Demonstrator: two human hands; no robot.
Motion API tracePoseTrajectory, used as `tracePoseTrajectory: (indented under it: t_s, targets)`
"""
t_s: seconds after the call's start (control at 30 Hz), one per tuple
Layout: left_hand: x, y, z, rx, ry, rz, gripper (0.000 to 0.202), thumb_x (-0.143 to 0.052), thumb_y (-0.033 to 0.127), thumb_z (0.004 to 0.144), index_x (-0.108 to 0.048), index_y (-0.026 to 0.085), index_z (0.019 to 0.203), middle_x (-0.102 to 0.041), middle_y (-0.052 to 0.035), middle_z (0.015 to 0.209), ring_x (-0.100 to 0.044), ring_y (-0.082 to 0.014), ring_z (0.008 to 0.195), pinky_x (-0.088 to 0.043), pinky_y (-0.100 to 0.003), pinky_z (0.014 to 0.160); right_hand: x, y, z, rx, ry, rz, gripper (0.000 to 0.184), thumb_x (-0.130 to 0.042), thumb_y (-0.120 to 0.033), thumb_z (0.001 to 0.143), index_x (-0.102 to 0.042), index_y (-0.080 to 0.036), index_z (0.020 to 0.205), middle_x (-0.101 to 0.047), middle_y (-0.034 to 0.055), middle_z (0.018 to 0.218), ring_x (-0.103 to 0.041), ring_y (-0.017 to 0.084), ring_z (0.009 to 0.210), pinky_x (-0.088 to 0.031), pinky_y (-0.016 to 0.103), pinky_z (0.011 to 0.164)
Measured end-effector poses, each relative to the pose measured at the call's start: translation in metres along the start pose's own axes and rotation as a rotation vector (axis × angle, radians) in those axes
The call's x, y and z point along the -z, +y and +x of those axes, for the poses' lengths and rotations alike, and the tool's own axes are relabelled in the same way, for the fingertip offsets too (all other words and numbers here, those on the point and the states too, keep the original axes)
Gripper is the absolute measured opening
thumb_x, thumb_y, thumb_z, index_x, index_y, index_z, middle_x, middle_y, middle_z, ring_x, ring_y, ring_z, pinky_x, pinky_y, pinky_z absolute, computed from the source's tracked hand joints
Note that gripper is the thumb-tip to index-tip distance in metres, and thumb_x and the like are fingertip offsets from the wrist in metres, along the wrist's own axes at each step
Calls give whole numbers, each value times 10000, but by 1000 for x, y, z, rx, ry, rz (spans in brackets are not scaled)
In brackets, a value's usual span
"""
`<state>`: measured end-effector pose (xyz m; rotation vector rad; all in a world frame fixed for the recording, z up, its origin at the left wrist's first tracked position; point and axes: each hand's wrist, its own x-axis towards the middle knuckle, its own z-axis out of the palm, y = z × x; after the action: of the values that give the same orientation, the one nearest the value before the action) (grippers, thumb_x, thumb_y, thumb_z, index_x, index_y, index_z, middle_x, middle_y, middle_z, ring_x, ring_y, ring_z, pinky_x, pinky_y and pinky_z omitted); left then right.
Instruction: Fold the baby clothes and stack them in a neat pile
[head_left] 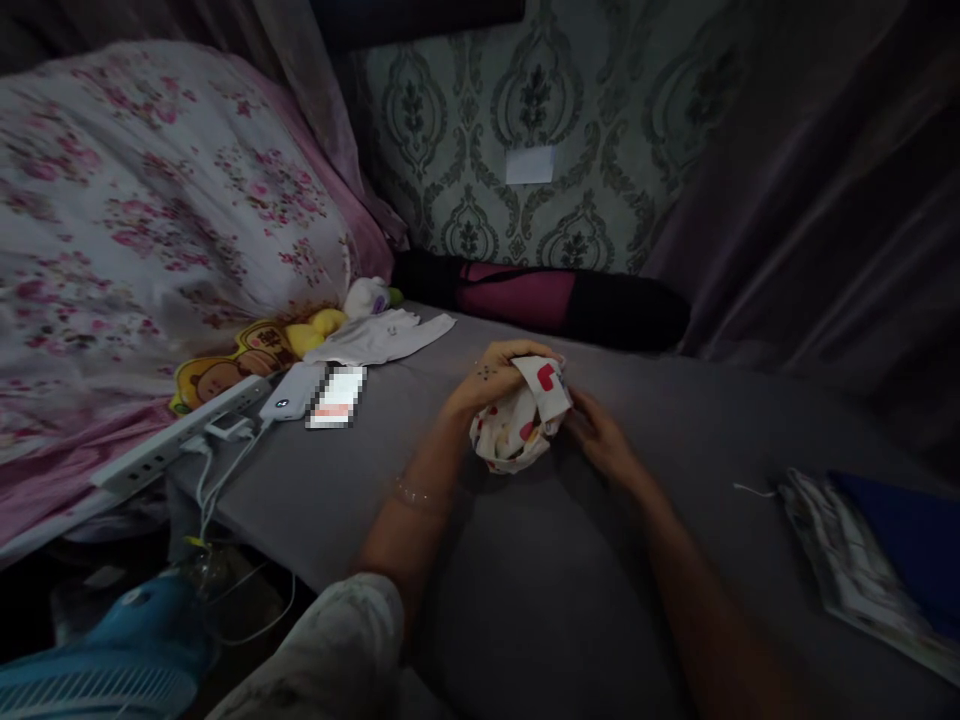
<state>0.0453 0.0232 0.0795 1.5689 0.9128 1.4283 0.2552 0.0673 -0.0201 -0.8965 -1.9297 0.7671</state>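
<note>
A bunched white cloth printed with red hearts and other coloured marks is between my hands, just over the grey bed sheet. My left hand curls over its upper left side, fingers closed on the fabric. At the cloth's right edge my right hand grips it, its fingertips partly hidden behind the folds. One flap with a large red heart hangs over the front of the bundle.
Left of my hands lie a lit phone, a power bank, a power strip and a white garment. Folded clothes lie at right. A long black and maroon bag rests by the wall; a blue fan stands lower left.
</note>
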Motion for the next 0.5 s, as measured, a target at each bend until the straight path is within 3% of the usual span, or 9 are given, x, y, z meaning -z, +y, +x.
tracePoseTrajectory:
  t_s: [0.13, 0.2, 0.27, 0.4, 0.47, 0.5]
  targets:
    - [-2, 1, 2, -68, 38, 77, 202, -692, 272, 732, -734, 163, 896, -729, -45, 880, -659, -156, 789, -504, -255, 710, -18, 16, -5, -76, -121, -41, 306, -482, -423, 822, -675, -205, 915, -716, 62, 859, -649, 229, 808, -504, 359, 762]
    - [5, -7, 5, -92, 100, 144, 171, -660, 227, 743, -728, 164, 887, -726, -39, 875, -654, -150, 793, -499, -253, 723, -9, 17, -4, -108, -81, -143, 307, -455, -411, 832, -676, -199, 814, -694, 49, 733, -625, 213, 701, -492, 323, 676]
    - [15, -16, 7, -96, 163, 222, 157, -638, 180, 739, -722, 162, 870, -721, -37, 882, -647, -148, 809, -491, -252, 742, 10, 7, -1, -111, 60, -267, 325, -434, -393, 849, -685, -189, 824, -685, 55, 708, -613, 209, 673, -480, 310, 644]
    - [34, -30, 9, -57, 290, 350, 288, -615, 115, 705, -702, 169, 974, -678, -8, 782, -608, -136, 726, -472, -239, 691, 56, -51, 1, 79, 518, -572, 368, -387, -306, 897, -693, -144, 1021, -706, 120, 929, -637, 244, 871, -482, 370, 806]
    - [38, -34, 10, -48, 391, 381, 395, -613, 103, 685, -672, 175, 1069, -641, 11, 725, -579, -133, 671, -457, -233, 647, 74, -92, -5, 199, 557, -705, 351, -405, -293, 913, -695, -149, 1050, -701, 119, 926, -634, 251, 903, -468, 385, 854]
    - [39, -36, 10, -44, 440, 383, 424, -613, 105, 679, -660, 175, 1095, -633, 13, 720, -572, -134, 660, -452, -232, 633, 81, -110, -10, 235, 479, -733, 339, -422, -301, 916, -694, -164, 1063, -699, 107, 920, -637, 245, 889, -469, 379, 849]
